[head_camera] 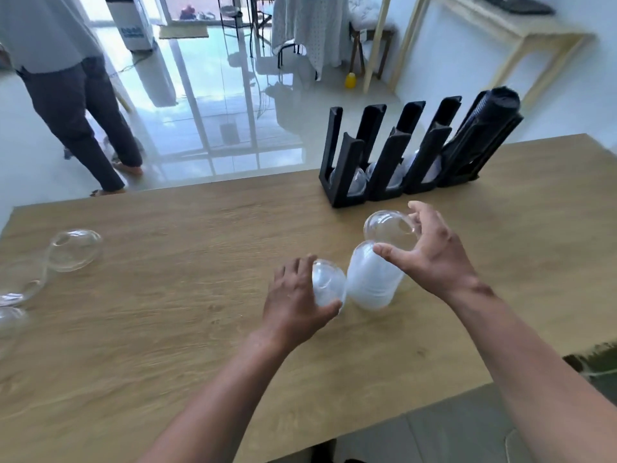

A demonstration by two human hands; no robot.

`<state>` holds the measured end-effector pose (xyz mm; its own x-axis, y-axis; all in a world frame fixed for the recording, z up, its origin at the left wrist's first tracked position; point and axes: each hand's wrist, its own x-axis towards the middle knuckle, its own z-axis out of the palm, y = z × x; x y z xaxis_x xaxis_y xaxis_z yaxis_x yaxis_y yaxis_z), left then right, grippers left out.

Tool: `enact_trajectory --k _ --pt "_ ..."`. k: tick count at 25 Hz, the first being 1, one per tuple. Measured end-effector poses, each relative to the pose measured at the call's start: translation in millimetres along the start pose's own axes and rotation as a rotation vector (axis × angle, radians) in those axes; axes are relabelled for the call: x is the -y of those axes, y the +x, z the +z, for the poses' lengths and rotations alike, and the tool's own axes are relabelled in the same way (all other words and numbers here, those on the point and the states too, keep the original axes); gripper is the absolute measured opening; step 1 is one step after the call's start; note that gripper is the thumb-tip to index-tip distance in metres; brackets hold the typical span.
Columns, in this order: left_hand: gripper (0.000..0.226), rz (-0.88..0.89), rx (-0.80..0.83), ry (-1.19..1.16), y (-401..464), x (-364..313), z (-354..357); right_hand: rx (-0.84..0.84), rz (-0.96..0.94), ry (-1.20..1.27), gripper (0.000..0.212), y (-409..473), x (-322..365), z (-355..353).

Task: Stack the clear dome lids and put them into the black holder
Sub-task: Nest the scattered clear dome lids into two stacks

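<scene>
hands point(364, 275) grip dome lids point(374, 282).

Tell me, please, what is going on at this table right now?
A person is gathering clear dome lids at a wooden table. The left hand grips one lid, the right hand holds another lid just above a nested stack on the table. More loose lids wait at the left edge. The black holder behind already has some lids in its slots.

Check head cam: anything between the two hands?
Yes: a stack of clear dome lids stands between the left hand and right hand, seen in the head view.
</scene>
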<state>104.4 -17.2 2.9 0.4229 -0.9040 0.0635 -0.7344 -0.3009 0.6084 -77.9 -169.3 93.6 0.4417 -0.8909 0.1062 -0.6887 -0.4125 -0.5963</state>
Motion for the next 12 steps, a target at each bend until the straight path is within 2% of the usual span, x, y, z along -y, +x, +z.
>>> enact_trajectory --k 3,8,10,12 --pt "0.093 -0.063 0.048 -0.002 -1 1 16 -0.012 -0.033 0.004 0.084 -1 -19 0" --pt "0.109 -0.105 0.077 -0.030 0 4 18 0.246 -0.053 -0.168 0.087 -6 -27 24" --pt "0.124 -0.161 0.103 -0.087 -3 6 11 0.258 -0.058 -0.181 0.090 -5 -28 22" --pt "0.127 -0.196 0.075 -0.143 -12 15 -2 0.223 -0.089 -0.172 0.096 -3 -22 16"
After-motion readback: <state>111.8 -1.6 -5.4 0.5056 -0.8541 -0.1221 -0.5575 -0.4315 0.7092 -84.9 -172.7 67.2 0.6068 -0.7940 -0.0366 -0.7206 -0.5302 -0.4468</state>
